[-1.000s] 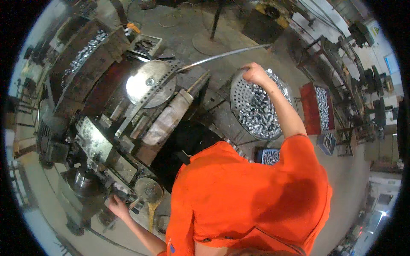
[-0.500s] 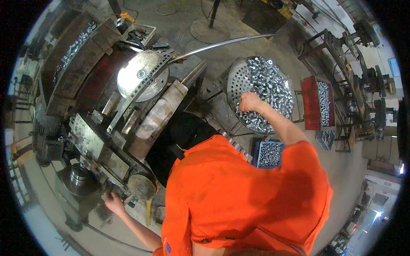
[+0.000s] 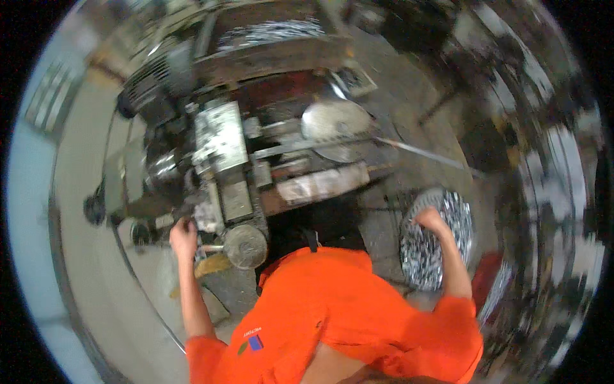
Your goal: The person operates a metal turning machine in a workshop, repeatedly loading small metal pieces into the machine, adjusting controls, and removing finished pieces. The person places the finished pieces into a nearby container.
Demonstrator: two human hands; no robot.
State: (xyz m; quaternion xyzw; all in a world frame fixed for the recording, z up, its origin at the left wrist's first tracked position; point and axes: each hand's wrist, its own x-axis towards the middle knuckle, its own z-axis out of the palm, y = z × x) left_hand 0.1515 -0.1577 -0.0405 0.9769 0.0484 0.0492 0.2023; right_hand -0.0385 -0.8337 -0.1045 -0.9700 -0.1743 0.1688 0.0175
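My left hand (image 3: 184, 238) is closed at the machine's near left side, its fingers curled round a dark part that blur keeps me from naming. Just right of it is a round metal handwheel (image 3: 245, 247) on the machine (image 3: 220, 137). Beyond it sits a shiny cylindrical chuck (image 3: 164, 168). Out to the right, my right hand (image 3: 430, 219) is closed in a fist above the left part of a round perforated tray (image 3: 419, 203). Small shiny metal parts (image 3: 441, 240) are heaped in that tray. Whatever the right fingers hold is hidden.
A flat round metal disc (image 3: 336, 121) and a perforated bar (image 3: 313, 146) lie across the machine top. From the bar a long rod (image 3: 425, 153) reaches right. At the back stands a trough of metal pieces (image 3: 272, 33). A red bin (image 3: 487, 278) stands right of the tray.
The view has swung round and blurred, so the machine now lies straight ahead and the tray lower right. My right hand remains closed over the tray; my left stays at the machine.
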